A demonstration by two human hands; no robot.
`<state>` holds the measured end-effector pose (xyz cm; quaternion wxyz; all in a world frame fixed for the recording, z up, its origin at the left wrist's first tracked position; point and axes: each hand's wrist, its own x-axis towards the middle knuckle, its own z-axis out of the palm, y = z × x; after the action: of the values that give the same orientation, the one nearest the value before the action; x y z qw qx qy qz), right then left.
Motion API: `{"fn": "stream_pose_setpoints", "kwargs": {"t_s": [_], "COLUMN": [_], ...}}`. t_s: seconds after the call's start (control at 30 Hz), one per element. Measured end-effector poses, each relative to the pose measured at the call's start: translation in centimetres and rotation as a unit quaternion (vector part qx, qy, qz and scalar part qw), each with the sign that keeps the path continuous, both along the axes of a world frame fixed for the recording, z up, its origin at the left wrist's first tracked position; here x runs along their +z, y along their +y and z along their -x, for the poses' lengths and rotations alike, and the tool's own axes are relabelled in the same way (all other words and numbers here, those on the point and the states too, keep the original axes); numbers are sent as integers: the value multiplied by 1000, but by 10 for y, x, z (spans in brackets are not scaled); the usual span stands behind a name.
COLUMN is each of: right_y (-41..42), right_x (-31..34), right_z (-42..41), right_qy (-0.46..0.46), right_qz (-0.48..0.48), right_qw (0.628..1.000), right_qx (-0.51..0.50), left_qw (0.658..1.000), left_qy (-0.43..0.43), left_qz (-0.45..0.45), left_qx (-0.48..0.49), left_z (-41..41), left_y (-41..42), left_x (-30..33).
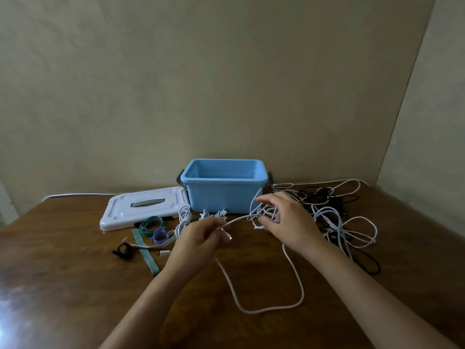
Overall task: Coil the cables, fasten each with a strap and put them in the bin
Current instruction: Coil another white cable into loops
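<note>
Coiling under way: left hand [198, 235] pinches the white cable [297, 278] near its plug, right hand [281, 220] grips loops mid-desk. Next, gather the slack loop evenly.

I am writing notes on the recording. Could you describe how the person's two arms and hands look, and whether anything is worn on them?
Both forearms are bare up to the picture's lower edge; no sleeves show. The left hand and right hand wear no gloves, and no watch, bracelet or ring shows.
</note>
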<state>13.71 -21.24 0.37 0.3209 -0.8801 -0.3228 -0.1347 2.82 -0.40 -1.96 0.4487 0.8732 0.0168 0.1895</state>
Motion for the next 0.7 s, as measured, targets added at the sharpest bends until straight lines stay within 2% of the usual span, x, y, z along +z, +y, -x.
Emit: {"fn": "stream_pose_setpoints", "kwargs": {"t_s": [0.2,0.33,0.47,0.7], "right_y": [-21,-22,-19,-17], "right_x": [-12,-19,-26,-22], "right_z": [-13,-19,-20,-21], "right_qy": [-22,8,28,-72], "right_qz": [123,196,213,183], "right_qw": [989,977,974,972], "right_qx": [-84,-82,-75,-127], "left_qw": [999,999,997,994], "left_qy": [-15,-8,-29,-48], "left_qz": [24,31,53,87], "left_qx": [41,40,41,37], "left_z": [0,0,2,7], "left_y": [3,3,1,1], "left_x": [3,3,4,8]}}
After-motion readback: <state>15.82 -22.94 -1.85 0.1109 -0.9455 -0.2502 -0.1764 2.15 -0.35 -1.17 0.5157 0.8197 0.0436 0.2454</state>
